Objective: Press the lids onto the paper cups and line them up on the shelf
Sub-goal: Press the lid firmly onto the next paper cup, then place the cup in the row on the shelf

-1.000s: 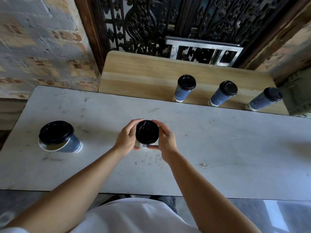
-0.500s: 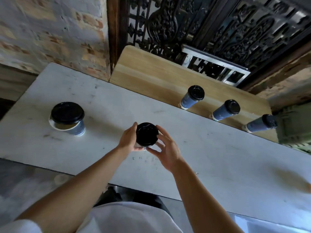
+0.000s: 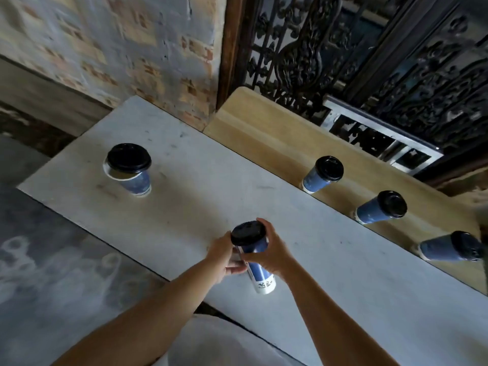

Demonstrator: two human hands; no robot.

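A tall blue paper cup (image 3: 257, 265) with a black lid (image 3: 248, 233) stands on the grey table (image 3: 356, 273) in front of me. My left hand (image 3: 224, 256) wraps its left side and my right hand (image 3: 269, 250) wraps its right side just under the lid. At the table's far left, another blue cup (image 3: 137, 180) has a black lid (image 3: 128, 157) lying loosely askew on its rim. Three lidded blue cups (image 3: 322, 174) (image 3: 380, 208) (image 3: 449, 247) stand in a row on the wooden shelf (image 3: 264, 133) behind the table.
A brick wall (image 3: 118, 43) rises behind the table's left part. Dark ornate ironwork (image 3: 343, 48) and a metal frame (image 3: 383, 138) stand behind the shelf. The floor (image 3: 52, 260) lies below the table's near edge on the left.
The view has swung and tilted to the left. Both hands have slid from the lid's rim down onto the cup's sides, with the right hand now closed around it.
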